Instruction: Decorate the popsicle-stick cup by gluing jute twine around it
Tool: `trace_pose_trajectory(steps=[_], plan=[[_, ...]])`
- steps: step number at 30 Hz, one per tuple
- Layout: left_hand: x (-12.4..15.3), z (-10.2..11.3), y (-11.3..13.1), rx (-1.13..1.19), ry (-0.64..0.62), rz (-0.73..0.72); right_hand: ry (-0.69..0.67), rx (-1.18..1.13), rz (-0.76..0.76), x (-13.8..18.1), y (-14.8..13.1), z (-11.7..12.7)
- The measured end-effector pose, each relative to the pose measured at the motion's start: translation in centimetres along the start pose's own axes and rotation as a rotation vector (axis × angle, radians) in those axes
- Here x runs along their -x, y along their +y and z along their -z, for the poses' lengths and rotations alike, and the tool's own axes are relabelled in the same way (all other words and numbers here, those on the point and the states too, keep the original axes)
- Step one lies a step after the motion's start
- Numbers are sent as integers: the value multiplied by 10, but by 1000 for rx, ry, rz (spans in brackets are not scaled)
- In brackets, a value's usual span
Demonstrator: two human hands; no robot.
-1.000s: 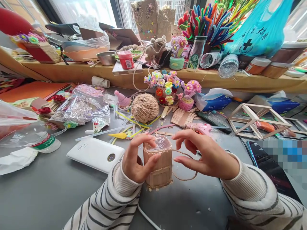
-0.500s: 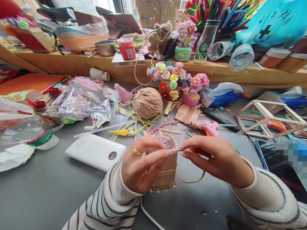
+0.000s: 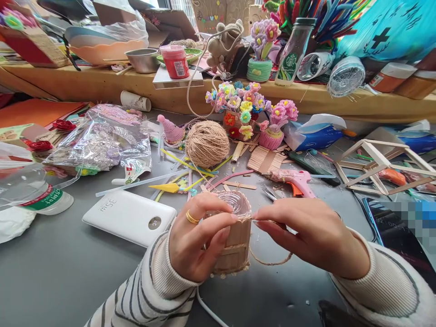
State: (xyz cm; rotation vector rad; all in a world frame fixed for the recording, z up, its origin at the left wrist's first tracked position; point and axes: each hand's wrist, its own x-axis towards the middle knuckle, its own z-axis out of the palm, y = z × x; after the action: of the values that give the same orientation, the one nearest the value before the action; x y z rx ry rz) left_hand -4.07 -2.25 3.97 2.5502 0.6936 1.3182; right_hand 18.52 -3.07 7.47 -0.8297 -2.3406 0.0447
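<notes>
A small cup (image 3: 235, 252) covered in flat wooden sticks, with a clear ringed plastic top face, stands in front of me. Twine runs round its upper edge and its middle. My left hand (image 3: 200, 234) wraps round the cup's left side, thumb and fingers near the upper edge. At the right of that edge, my right hand (image 3: 309, 231) pinches the twine (image 3: 272, 263), whose loose part loops below the fingers. Behind the cup sits a ball of twine (image 3: 207, 144), with a strand leading toward the cup.
A pink glue gun (image 3: 294, 179) and scissors (image 3: 269, 193) lie behind my right hand. A white power bank (image 3: 131, 218) is at left, a phone (image 3: 391, 240) at right. Beyond are craft sticks (image 3: 265, 159), a wooden stick frame (image 3: 384, 165) and pipe-cleaner flowers (image 3: 238, 104).
My right hand has moved slightly closer to the cup's edge, and less twine shows between the fingers and the cup. The view has shifted a little.
</notes>
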Motion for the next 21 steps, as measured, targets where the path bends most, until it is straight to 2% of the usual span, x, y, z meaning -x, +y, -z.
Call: trace_pose_trajectory(steps=[21], plan=[[-1,0,0,25,-8,12,25,-16,9,-2,0,1]])
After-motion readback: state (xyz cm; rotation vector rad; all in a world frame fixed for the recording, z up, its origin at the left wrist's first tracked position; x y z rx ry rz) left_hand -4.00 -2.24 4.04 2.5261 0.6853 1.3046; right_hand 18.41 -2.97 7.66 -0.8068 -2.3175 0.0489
